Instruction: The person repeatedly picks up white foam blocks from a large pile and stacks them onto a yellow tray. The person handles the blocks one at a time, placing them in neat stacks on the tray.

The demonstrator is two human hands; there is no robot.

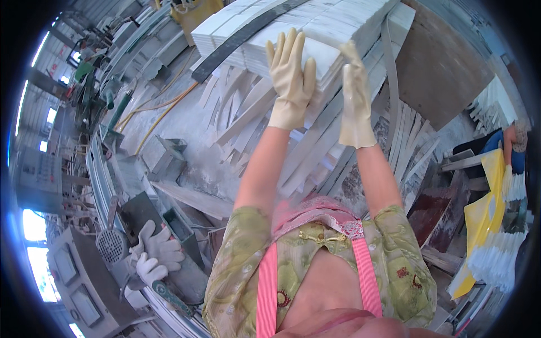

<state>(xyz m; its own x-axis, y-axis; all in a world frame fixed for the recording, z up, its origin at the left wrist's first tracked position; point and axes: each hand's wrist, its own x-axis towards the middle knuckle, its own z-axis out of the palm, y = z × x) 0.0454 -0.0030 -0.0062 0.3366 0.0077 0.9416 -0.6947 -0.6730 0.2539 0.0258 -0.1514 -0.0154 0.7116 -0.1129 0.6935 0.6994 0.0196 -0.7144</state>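
Note:
Pale cream rubber gloves cover both of my hands. My left hand (291, 79) lies with its fingers stretched upward on the near edge of a stack of white slabs (338, 22), thumb apart. Turned edge-on, my right hand (356, 93) is at the stack's near right corner, its fingers extended. I cannot tell how firmly either palm presses on the slabs. Between the hands the corner of a top slab (322, 61) shows. A dark grey strip (242, 44) lies across the stack, left of my left hand.
Long pale strips (248, 110) lie below the stack. A brown board (442, 62) leans at right. Yellow-orange hoses (155, 121) cross the floor at left. White work gloves (160, 248) rest at lower left. Another person's arm (509, 146) shows at far right, beside yellow sheeting (490, 203).

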